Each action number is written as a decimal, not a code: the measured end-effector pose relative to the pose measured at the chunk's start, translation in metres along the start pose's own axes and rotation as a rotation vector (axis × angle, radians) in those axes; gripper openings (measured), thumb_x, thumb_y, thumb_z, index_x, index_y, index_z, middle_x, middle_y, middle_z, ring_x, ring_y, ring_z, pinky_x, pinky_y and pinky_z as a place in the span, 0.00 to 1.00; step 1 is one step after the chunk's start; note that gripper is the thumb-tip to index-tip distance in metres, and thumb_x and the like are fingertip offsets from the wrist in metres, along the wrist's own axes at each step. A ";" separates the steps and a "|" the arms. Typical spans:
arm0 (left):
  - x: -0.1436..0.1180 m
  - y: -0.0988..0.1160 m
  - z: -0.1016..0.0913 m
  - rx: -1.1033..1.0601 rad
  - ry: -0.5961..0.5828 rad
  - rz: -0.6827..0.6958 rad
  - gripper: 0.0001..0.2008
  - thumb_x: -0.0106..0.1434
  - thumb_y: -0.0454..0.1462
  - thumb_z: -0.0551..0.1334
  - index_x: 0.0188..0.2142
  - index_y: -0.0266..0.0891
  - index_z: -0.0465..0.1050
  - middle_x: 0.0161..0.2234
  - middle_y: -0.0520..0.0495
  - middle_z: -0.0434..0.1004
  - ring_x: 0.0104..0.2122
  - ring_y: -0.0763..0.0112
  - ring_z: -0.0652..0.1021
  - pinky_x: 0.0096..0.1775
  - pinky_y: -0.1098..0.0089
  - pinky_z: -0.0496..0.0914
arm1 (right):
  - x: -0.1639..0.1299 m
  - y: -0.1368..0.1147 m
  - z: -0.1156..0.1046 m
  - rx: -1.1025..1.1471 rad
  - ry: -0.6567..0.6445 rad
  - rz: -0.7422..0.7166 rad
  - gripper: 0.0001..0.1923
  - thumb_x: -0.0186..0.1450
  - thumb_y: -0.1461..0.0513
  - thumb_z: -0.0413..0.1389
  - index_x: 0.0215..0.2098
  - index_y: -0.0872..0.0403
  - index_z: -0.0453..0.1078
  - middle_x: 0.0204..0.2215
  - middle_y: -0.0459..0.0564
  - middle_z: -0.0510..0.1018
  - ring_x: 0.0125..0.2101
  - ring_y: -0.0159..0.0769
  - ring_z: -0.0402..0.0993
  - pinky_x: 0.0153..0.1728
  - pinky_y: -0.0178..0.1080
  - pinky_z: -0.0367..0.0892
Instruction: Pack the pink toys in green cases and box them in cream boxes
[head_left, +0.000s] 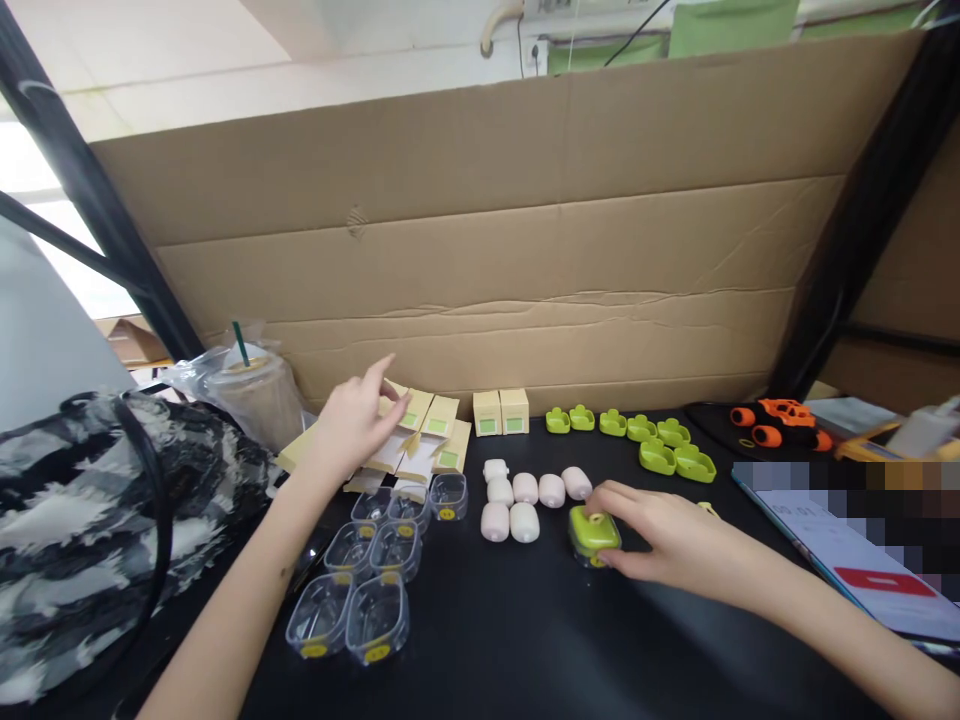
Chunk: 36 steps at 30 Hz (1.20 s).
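Black surface: the table carries everything I list here.
Green item: a lime-green case sits on the table just right of the pink pieces, and I see my right hand on it.
Right fingers: closed around the lime-green case, thumb at its near side, fingertips on its top.
Left hand: my left hand reaches over the cream cartons at the back left.
Left fingers: spread apart, curled lightly, touching the top carton; I cannot tell whether they grip it.
Clear items: clear plastic shells with yellow stickers lie in pairs in front of the cartons.
Pink items: pale pink pods cluster mid-table, between shells and green case.
Upright boxes: two small cream boxes stand against the cardboard wall.
Green spares: green covers lie in a row behind my right hand.
Left edge: iced drink in a plastic cup, beside a patterned bag.
Right edge: orange toy and printed papers.
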<state>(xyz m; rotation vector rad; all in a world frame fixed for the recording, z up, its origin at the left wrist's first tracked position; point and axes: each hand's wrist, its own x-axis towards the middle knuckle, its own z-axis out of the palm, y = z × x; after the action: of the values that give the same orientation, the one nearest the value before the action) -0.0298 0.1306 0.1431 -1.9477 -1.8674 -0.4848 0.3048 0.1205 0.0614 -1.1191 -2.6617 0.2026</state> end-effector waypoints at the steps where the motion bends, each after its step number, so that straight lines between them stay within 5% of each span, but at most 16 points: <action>1: 0.004 -0.011 0.005 0.074 0.008 -0.044 0.27 0.65 0.44 0.49 0.60 0.30 0.55 0.44 0.37 0.75 0.46 0.52 0.72 0.49 0.57 0.64 | 0.001 0.000 0.002 -0.001 0.008 -0.010 0.08 0.60 0.64 0.56 0.38 0.50 0.63 0.35 0.46 0.74 0.32 0.41 0.76 0.28 0.37 0.65; 5: 0.000 -0.035 0.029 0.216 -0.002 -0.105 0.25 0.62 0.48 0.52 0.49 0.30 0.70 0.44 0.28 0.72 0.48 0.39 0.69 0.48 0.49 0.61 | 0.002 -0.001 0.006 -0.003 0.023 -0.041 0.08 0.62 0.64 0.55 0.39 0.50 0.62 0.36 0.47 0.73 0.34 0.41 0.75 0.31 0.39 0.67; 14: -0.011 -0.028 0.057 0.303 0.049 -0.193 0.27 0.61 0.44 0.53 0.55 0.27 0.63 0.44 0.27 0.75 0.45 0.42 0.73 0.45 0.54 0.63 | 0.004 -0.002 0.008 -0.021 0.024 -0.033 0.08 0.61 0.65 0.56 0.38 0.51 0.63 0.36 0.48 0.73 0.34 0.42 0.75 0.32 0.41 0.69; 29: -0.009 -0.034 0.055 0.108 0.109 -0.208 0.22 0.65 0.39 0.47 0.54 0.30 0.64 0.47 0.35 0.73 0.48 0.54 0.74 0.48 0.62 0.68 | 0.008 -0.003 0.024 -0.015 0.104 -0.078 0.13 0.64 0.64 0.55 0.48 0.52 0.64 0.47 0.52 0.73 0.40 0.45 0.75 0.40 0.48 0.71; 36: -0.011 -0.051 0.060 0.067 0.019 -0.282 0.25 0.62 0.46 0.53 0.50 0.28 0.68 0.44 0.31 0.75 0.46 0.47 0.75 0.46 0.58 0.68 | 0.009 -0.004 0.022 -0.035 0.108 -0.075 0.13 0.64 0.65 0.55 0.47 0.51 0.65 0.47 0.52 0.74 0.39 0.45 0.75 0.39 0.48 0.72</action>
<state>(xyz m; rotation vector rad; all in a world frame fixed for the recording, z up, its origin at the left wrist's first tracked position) -0.0828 0.1530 0.0883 -1.6387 -2.1285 -0.5136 0.2897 0.1232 0.0429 -1.0080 -2.6147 0.0802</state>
